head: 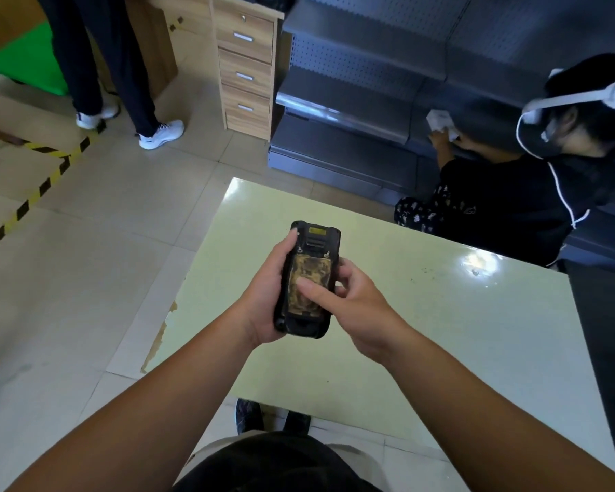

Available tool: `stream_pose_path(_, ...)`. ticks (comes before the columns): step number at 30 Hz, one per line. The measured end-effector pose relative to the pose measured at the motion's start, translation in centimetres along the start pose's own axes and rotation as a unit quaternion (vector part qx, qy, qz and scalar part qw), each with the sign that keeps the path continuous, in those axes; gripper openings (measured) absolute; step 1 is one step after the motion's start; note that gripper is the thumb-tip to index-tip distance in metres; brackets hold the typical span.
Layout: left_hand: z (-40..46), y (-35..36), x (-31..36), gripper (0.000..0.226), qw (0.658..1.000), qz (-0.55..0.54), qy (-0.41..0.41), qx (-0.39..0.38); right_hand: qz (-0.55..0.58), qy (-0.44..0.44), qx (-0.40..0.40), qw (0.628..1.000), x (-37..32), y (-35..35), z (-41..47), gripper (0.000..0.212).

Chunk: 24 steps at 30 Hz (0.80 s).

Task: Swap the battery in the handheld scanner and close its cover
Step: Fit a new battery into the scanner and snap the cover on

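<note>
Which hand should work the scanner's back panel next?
Right, probably. The left hand grips the scanner by its side, back facing up, above the table. The right hand has its thumb on the worn back panel, free to press or slide it.

Scanner: black, chunky handheld with rounded corners and scuffed casing. Back side faces up at me. Long axis runs roughly 6 to 12 o'clock, top end leaning slightly toward 1. Small yellow label at the 12 o'clock end, with a ribbed black block just below it.

Panel: yellow-brown, badly worn and mottled, filling the middle of the back. Battery or cover, can't tell which. It sits flush in its recess, with two small metal fittings at its 10 and 2 o'clock corners.

My left hand grips the scanner from 9 o'clock. My right hand has its thumb flat on the panel and its fingers curled at the 3 o'clock edge.
</note>
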<state>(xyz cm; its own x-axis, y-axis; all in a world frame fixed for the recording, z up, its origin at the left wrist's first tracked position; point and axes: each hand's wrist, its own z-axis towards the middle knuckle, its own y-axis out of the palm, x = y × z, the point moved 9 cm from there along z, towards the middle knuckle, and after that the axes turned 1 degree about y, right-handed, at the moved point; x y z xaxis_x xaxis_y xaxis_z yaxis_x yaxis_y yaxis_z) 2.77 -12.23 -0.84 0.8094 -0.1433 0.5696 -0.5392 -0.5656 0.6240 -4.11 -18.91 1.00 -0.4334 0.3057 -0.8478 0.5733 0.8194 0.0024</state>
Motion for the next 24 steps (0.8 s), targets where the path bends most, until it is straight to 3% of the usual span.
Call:
stream_pose_path(2, 0.0, 0.1, -0.2, 0.046, 1.000, 0.017, 0.001, -0.004, 0.066, 0.003, -0.007, 0.998, -0.1, 0.3, -0.2, 0.043)
stream_pose_path(5, -0.1, -0.1, 0.0, 0.037, 1.000, 0.021, 0.010, -0.002, 0.116, 0.001, -0.016, 0.993, -0.7, 0.4, -0.3, 0.030)
stream_pose_path(9, -0.2, -0.8, 0.5, 0.033, 0.999, 0.038, 0.026, 0.021, 0.113, -0.001, -0.008, 0.994, -0.6, 0.4, 0.1, 0.028)
stream_pose_path(14, 0.2, -1.7, -0.1, 0.060, 0.998, 0.038, 0.028, 0.045, 0.108, -0.011, 0.022, 0.994, 0.0, 0.2, 0.5, 0.025)
stream_pose_path(21, 0.8, -2.8, 0.0, 0.037, 0.986, 0.119, 0.053, 0.106, 0.045, 0.011, 0.068, 0.997, 0.5, -2.0, 1.2, 0.021)
stream_pose_path(24, 1.0, -2.5, 0.0, 0.042, 0.984, 0.124, 0.054, 0.119, 0.025, 0.047, 0.108, 0.993, 0.7, -2.9, 1.9, 0.026)
